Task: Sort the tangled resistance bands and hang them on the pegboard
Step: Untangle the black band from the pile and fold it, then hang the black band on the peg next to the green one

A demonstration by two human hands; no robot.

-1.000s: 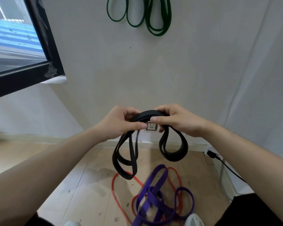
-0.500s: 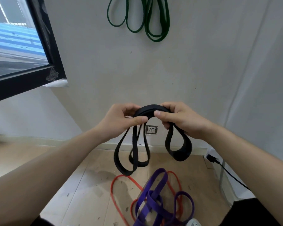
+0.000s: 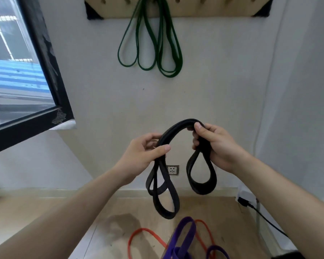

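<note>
1. Black resistance band [image 3: 173, 128] is held folded in an arch before the wall, well below the pegboard [image 3: 195, 10], with loops hanging from each end.
2. It is pinched by the left hand [image 3: 141, 156] under the thumb and gripped by the right hand [image 3: 218, 146], whose fingers [image 3: 195, 142] are curled round it.
3. Green bands [image 3: 157, 53] are already hung; a purple band [image 3: 183, 236] and an orange band [image 3: 140, 232] lie tangled on the floor [image 3: 45, 212].
4. The black band is judged gathered for hanging: it must next be raised and its arch slipped over a free peg.
</note>
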